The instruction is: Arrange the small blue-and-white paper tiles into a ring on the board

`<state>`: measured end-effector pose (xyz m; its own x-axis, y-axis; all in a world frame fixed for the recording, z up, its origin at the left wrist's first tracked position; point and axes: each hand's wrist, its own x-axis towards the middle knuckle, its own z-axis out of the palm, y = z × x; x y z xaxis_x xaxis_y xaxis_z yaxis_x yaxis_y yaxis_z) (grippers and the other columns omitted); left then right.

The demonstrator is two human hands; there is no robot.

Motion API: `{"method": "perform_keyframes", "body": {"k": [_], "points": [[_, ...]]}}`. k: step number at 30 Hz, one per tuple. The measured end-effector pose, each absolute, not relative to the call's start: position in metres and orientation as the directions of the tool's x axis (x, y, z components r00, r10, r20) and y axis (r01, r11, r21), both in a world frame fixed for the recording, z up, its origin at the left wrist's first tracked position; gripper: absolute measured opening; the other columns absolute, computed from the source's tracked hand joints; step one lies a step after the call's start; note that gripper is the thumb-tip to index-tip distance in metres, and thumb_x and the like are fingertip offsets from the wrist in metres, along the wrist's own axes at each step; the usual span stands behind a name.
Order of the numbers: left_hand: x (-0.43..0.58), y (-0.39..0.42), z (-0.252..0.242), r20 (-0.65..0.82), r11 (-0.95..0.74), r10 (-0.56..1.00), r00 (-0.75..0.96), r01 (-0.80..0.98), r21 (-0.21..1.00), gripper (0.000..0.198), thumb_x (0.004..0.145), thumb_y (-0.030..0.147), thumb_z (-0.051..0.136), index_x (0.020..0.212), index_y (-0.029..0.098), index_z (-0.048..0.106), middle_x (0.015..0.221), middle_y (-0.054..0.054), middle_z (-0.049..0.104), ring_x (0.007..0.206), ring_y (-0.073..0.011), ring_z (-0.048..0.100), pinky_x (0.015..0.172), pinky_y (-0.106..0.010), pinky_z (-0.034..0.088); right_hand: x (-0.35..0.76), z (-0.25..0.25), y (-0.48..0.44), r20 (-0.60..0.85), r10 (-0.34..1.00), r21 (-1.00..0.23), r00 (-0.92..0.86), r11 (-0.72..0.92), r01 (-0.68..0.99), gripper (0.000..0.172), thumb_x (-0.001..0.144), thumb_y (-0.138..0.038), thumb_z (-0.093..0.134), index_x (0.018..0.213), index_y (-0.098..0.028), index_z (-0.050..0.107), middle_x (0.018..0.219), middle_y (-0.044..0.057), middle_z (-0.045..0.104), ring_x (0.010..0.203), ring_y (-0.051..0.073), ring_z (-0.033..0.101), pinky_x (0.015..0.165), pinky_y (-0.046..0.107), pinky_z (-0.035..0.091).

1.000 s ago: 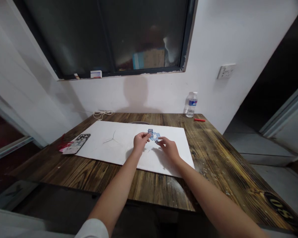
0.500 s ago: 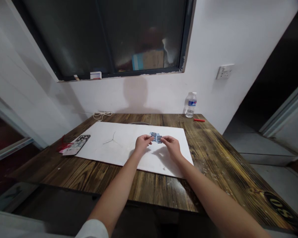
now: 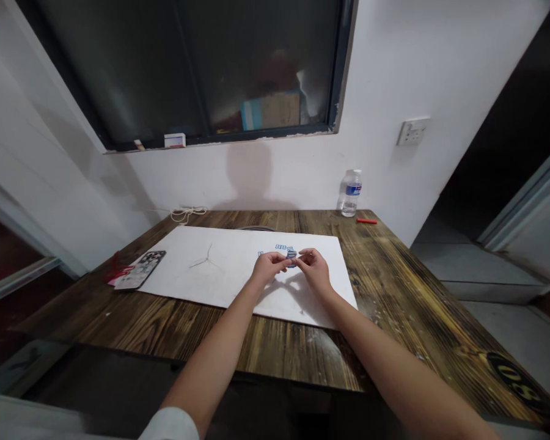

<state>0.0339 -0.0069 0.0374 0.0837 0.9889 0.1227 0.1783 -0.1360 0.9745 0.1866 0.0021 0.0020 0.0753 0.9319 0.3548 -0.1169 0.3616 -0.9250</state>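
We are at a handling step: both our hands meet over the right part of a white board [image 3: 238, 245], which lies on the wooden bench [image 3: 302, 351], and work at a small bundle [image 3: 291, 256] of grey-blue pieces between them. Our left hand [image 3: 271, 264] has a narrow grip, thumb and fingertips pinching the bundle from its side. Our right hand [image 3: 312, 263] has its thumb and fingers bent close at the other side; we cannot tell whether that grip bears on the bundle or only touches its edge.

Just behind the bundle we see a short row of blue-edged bits [image 3: 282, 247] on the board, and another blue bit [image 3: 260, 253] beyond our left hand; they are too small for us to tell their make. We judge the step to be bringing the pieces together or squaring them up. The next move, as we read it, calls for a steady left pinch while the right fingertips do the fine adjusting, with light pressure so nothing slips out, and enough care that our knuckles do not brush the loose bits out of line.
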Motion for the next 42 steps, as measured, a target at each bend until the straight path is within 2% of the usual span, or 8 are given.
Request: {"method": "perform_keyframes", "body": {"k": [6,10,13,16,19,29,36,42], "points": [[0.034,-0.007,0.039,0.139,-0.141,0.990,0.018,0.121,0.983,0.035,0.057,0.048,0.078,0.068,0.016,0.066,0.059,-0.002,0.064,0.054,-0.0134,0.057,0.052,-0.024,0.038,0.186,0.003,0.001,0.364,0.930,-0.918,0.050,0.367,-0.149,0.033,0.072,-0.047,0.067,0.086,-0.020,0.056,0.068,0.000,0.064,0.068,0.018,0.060,0.068,0.031,0.047],[0.031,-0.005,0.038,0.128,-0.119,0.982,-0.136,0.075,0.990,0.035,0.058,0.047,0.077,0.071,0.016,0.067,0.061,-0.002,0.065,0.056,-0.0132,0.059,0.054,-0.024,0.040,0.185,0.000,-0.001,0.435,0.893,-0.875,-0.114,0.450,0.178,0.024,0.089,-0.039,0.048,0.089,-0.020,0.061,0.086,0.005,0.069,0.086,0.020,0.062,0.080,0.034,0.046],[0.027,-0.003,0.037,0.109,-0.101,0.967,-0.230,0.046,0.994,0.037,0.057,0.048,0.078,0.073,0.016,0.068,0.063,-0.002,0.065,0.057,-0.0130,0.060,0.055,-0.023,0.041,0.182,-0.004,-0.006,0.486,0.801,-0.651,-0.350,0.599,0.467,0.021,0.090,-0.028,0.050,0.104,-0.020,0.064,0.109,0.010,0.067,0.105,0.022,0.057,0.091,0.037,0.042],[0.024,-0.001,0.037,0.096,-0.092,0.956,-0.279,0.027,0.995,0.038,0.056,0.048,0.079,0.074,0.016,0.068,0.064,-0.002,0.066,0.057,-0.0121,0.059,0.055,-0.023,0.041,0.177,-0.005,-0.011,0.462,0.692,-0.386,-0.555,0.720,0.577,0.024,0.087,-0.023,0.057,0.110,-0.020,0.063,0.120,0.011,0.063,0.118,0.024,0.051,0.097,0.039,0.037],[0.023,-0.001,0.037,0.090,-0.089,0.955,-0.283,0.016,0.996,0.037,0.056,0.047,0.079,0.073,0.016,0.067,0.064,-0.001,0.065,0.056,-0.0113,0.058,0.055,-0.022,0.041,0.176,0.000,-0.016,0.392,0.648,-0.253,-0.653,0.758,0.601,0.018,0.088,-0.021,0.057,0.103,-0.019,0.066,0.110,0.010,0.067,0.111,0.022,0.055,0.094,0.035,0.036],[0.025,-0.002,0.037,0.082,-0.076,0.957,-0.280,0.033,0.997,0.036,0.056,0.046,0.078,0.073,0.016,0.068,0.066,-0.002,0.067,0.057,-0.0122,0.059,0.055,-0.022,0.041,0.177,0.014,-0.017,0.309,0.583,-0.049,-0.752,0.799,0.599,0.010,0.087,-0.013,0.057,0.084,-0.015,0.067,0.082,0.009,0.069,0.083,0.020,0.058,0.074,0.030,0.036],[0.025,0.000,0.035,0.098,-0.085,0.955,-0.281,0.058,0.995,0.038,0.055,0.049,0.079,0.073,0.017,0.068,0.065,-0.003,0.066,0.057,-0.0126,0.059,0.055,-0.023,0.042,0.178,0.014,-0.019,0.357,0.567,-0.088,-0.743,0.812,0.577,0.015,0.091,-0.018,0.054,0.095,-0.015,0.069,0.088,0.010,0.067,0.091,0.021,0.057,0.076,0.030,0.038],[0.024,0.000,0.035,0.107,-0.096,0.955,-0.278,0.053,0.994,0.038,0.056,0.049,0.078,0.072,0.017,0.068,0.064,-0.002,0.066,0.056,-0.0122,0.059,0.054,-0.022,0.042,0.178,0.006,-0.015,0.496,0.525,-0.233,-0.692,0.848,0.476,0.030,0.088,-0.018,0.057,0.117,-0.019,0.062,0.114,0.010,0.066,0.112,0.022,0.055,0.091,0.035,0.041]]}}
